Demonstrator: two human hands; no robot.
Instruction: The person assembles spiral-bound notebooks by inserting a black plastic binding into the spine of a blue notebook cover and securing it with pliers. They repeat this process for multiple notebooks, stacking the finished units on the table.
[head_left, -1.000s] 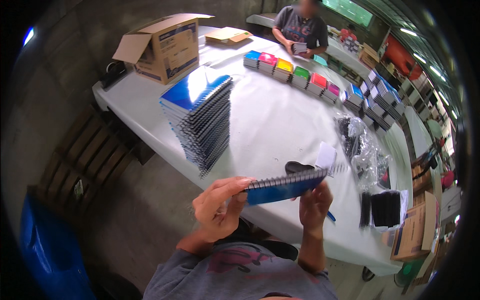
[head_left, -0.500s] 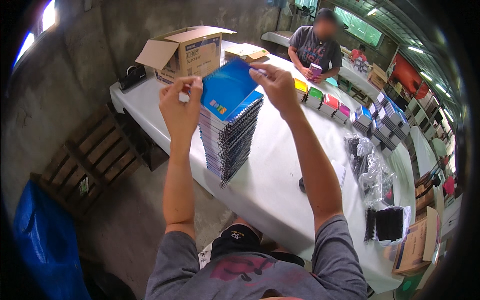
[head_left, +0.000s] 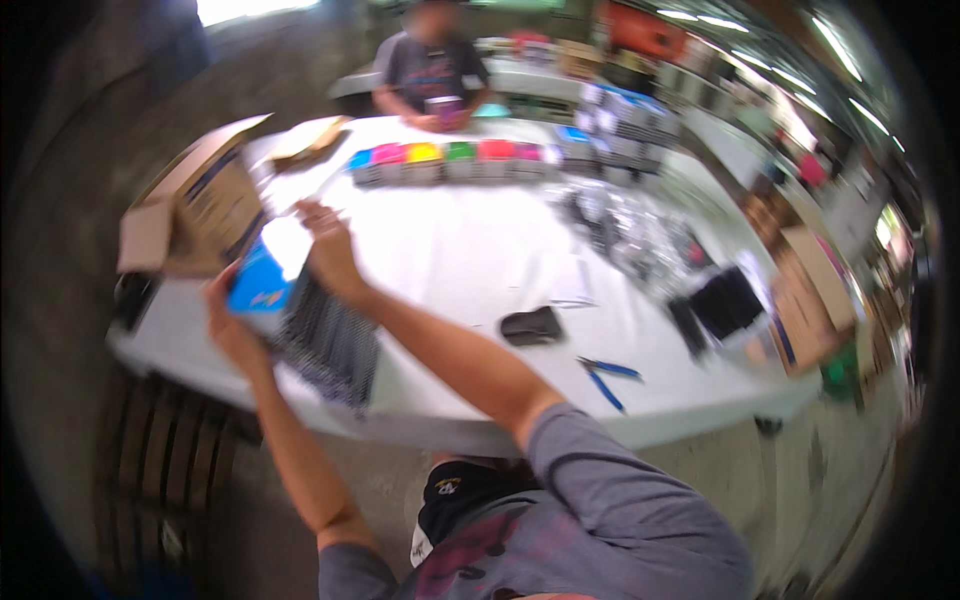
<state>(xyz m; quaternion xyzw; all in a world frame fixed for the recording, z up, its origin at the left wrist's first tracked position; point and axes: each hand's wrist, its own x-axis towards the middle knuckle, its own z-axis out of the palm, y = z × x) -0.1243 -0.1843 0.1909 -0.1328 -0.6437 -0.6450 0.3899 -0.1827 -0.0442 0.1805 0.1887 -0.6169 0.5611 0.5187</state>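
A tall stack of spiral notebooks [head_left: 335, 345] stands at the left part of the table, its dark wire coils toward the right. On top is a blue-covered spiral notebook [head_left: 262, 280], its far part washed out by glare. My left hand [head_left: 235, 325] grips this notebook's left edge. At its far right corner my right hand [head_left: 332, 248] has its fingers bent together on the notebook. Motion blurs both hands and hides the fingertips.
An open cardboard box [head_left: 205, 215] stands beyond the stack. Small notebooks in several colours [head_left: 460, 160] line the far side, near a co-worker [head_left: 430, 75]. Blue-handled pliers [head_left: 608, 378], a dark pouch-like thing [head_left: 532, 326], plastic wrapping [head_left: 640, 235] and black coils [head_left: 728, 302] lie rightward.
The view has swung to the right, so the stack and both hands now appear farther left. The pliers have come into sight. Both hands stay at the top notebook.
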